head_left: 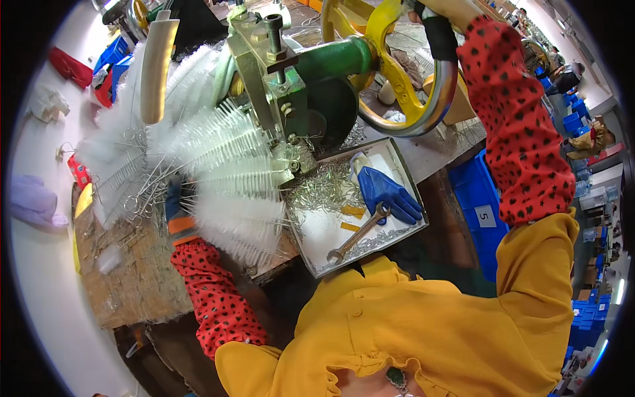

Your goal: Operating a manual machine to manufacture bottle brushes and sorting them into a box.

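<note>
My left hand (177,206), in a dark glove with an orange band, is among white-bristled wire brushes (228,159) at the left of the green machine (331,63). Its fingers seem closed round the wire end of a brush (239,221); bristles partly hide them. At the top edge my right hand (451,9) grips the black handle (440,36) of the yellow wheel with a shiny metal rim (423,122). Much of that hand is cut off. Beneath the machine head, a shallow tray (316,270) holds metal pins (321,192), a wrench (360,235) and a blue glove (385,192).
A pale curved bar (159,69) stands over the brush pile. The worn wooden bench (135,288) has a rough edge. A blue crate (477,218) stands below the bench at the right. Further blue bins and people appear at the far right.
</note>
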The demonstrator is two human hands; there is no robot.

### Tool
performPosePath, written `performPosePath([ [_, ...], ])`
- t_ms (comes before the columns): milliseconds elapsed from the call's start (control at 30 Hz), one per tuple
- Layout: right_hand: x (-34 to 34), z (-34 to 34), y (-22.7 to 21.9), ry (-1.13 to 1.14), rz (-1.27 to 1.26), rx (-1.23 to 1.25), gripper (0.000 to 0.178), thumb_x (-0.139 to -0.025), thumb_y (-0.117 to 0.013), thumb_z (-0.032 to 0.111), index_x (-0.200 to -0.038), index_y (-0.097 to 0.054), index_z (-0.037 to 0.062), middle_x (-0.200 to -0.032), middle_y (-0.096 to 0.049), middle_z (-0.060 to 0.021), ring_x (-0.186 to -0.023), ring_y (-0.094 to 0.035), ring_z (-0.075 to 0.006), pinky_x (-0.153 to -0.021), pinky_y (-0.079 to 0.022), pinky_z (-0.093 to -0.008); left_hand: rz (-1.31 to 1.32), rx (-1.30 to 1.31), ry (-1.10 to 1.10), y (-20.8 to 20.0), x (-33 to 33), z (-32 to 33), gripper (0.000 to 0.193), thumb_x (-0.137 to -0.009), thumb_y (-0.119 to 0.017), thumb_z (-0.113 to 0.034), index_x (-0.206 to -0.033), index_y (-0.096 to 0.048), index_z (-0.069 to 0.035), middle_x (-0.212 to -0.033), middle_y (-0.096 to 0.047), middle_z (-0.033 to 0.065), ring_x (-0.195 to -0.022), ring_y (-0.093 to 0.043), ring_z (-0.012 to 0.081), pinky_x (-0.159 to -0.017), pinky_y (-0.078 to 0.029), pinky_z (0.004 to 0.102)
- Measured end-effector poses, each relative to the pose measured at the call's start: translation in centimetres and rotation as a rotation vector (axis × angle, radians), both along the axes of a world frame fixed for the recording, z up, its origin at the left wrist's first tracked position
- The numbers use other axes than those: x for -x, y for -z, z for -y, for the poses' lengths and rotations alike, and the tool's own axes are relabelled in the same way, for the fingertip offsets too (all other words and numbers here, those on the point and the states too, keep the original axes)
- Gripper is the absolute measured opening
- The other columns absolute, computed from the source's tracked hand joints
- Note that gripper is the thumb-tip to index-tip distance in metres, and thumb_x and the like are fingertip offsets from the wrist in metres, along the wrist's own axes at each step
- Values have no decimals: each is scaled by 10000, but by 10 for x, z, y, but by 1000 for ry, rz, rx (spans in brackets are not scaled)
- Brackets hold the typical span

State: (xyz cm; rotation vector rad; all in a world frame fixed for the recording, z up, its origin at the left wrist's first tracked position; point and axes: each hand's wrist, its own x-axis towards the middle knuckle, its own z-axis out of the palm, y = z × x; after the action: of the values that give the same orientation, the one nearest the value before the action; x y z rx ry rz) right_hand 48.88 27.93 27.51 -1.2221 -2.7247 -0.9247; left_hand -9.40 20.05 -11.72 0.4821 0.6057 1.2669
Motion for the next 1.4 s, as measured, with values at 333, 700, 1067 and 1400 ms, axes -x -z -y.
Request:
performPosePath([
  [333, 8, 8, -4, 102, -467, 147, 144, -760, -614, 164, -814, -712, 74, -743, -621, -150, -673, -624, -273, -608, -476, -361, -168, 113, -318, -44, -45, 11, 342, -875, -691, -327, -1059, -652, -42, -942, -699, 97, -763, -669, 210, -677, -570, 347],
  [700, 16, 139, 188, 141, -1446, -250, 413, -835, -681, 240, -1103, -487, -7, -785, -640, -169, -705, -651, -321, -638, -489, -404, -136, 89, -247, -45, -42, -5, 366, -894, -659, -363, -1091, -657, -54, -980, -697, 70, -772, -658, 187, -687, -553, 328],
  [1067, 32, 111, 52, 287, -952, -212, 241, -768, -635, 214, -771, -673, -24, -703, -622, -187, -668, -646, -283, -626, -494, -389, -179, 191, -497, -75, -70, 12, 239, -835, -744, -272, -978, -676, -93, -772, -668, 26, -606, -590, 133, -560, -515, 290],
  [1400, 27, 85, 28, 11, -310, -340, 217, -784, -645, 225, -823, -673, 13, -900, -604, -183, -844, -611, -312, -744, -462, -409, -145, 185, -499, -71, -65, 3, 226, -845, -731, -283, -961, -636, -114, -741, -647, 35, -595, -587, 170, -547, -517, 331],
])
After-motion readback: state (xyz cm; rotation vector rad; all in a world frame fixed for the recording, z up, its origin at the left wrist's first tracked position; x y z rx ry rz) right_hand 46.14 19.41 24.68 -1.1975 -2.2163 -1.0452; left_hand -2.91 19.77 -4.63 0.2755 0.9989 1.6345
